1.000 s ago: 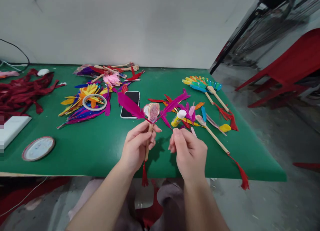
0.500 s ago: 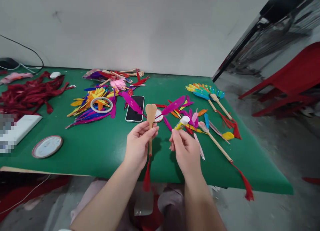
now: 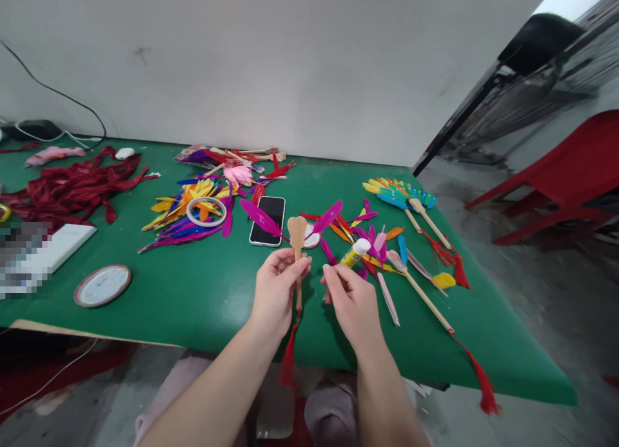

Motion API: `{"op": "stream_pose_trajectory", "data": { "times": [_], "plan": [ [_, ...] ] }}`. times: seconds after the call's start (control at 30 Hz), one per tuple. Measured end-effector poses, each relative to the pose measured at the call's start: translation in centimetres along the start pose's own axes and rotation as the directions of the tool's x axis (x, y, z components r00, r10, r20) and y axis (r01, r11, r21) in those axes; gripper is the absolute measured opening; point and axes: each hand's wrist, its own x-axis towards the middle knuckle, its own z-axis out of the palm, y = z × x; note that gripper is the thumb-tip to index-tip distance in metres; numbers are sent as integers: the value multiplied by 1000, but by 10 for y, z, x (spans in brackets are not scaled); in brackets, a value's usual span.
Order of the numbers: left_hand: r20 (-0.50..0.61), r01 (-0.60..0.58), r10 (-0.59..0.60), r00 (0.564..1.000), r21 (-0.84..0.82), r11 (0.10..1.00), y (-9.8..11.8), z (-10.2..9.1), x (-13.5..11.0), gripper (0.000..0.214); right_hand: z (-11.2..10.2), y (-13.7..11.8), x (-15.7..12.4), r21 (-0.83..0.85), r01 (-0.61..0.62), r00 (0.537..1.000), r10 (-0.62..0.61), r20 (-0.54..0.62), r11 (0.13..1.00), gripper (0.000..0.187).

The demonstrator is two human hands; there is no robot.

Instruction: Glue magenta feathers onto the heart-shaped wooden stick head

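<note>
My left hand is closed around a wooden fan handle with a heart-shaped top, held upright above the table. From its lower end hangs a red tassel. A magenta feather spreads out to the left of the heart-shaped top, and another magenta feather to the right. Their inner ends are partly hidden. My right hand grips a yellow glue stick with its white end pointing up and right. A small gap separates the two hands.
The green table holds a phone, a tape ring on piled feathers, finished feather fans and a bare-handled stick at right. Dark red ribbons and a round lid lie left; a red chair stands right.
The view has shifted, so the scene sits slightly lower and further right. The fan handle has turned a little, and its right feather looks shorter. Both hands keep their holds.
</note>
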Motion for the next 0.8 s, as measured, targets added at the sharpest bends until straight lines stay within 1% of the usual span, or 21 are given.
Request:
{"op": "stream_pose_trajectory", "data": {
  "times": [0.13, 0.3, 0.4, 0.47, 0.57, 0.63, 0.7, 0.8],
  "plan": [
    [18, 5, -5, 1000, 2, 1000, -1, -1, 0, 36, 1, 2, 0, -25, 4, 1000, -3, 26, 1000, 36],
    [42, 19, -19, 999, -1, 1000, 0, -2, 0, 34, 2, 3, 1, -40, 14, 999, -13, 32, 999, 36],
    [53, 35, -35, 998, 6, 999, 3, -1, 0, 34, 1, 2, 1, -33, 11, 1000, -10, 25, 999, 37],
    [76, 60, -62, 995, 20, 998, 5, 0, -2, 34, 1, 1, 0, -10, -6, 1000, 6, -3, 1000, 36],
    [143, 93, -100, 985, 49, 994, 8, 2, -5, 34, 1, -1, 0, 80, -28, 997, 34, -76, 996, 35],
    [198, 100, -111, 974, 64, 993, 8, 2, -8, 32, 3, -2, 1, 181, -28, 993, 49, -112, 983, 33],
    [242, 103, -120, 963, 84, 991, 7, 2, -10, 30, 4, -1, 2, 308, -19, 988, 66, -142, 951, 31],
    [276, 87, -123, 953, 140, 986, 4, 2, -12, 28, 7, 1, 3, 482, 21, 974, 91, -208, 876, 28]
  ]
}}
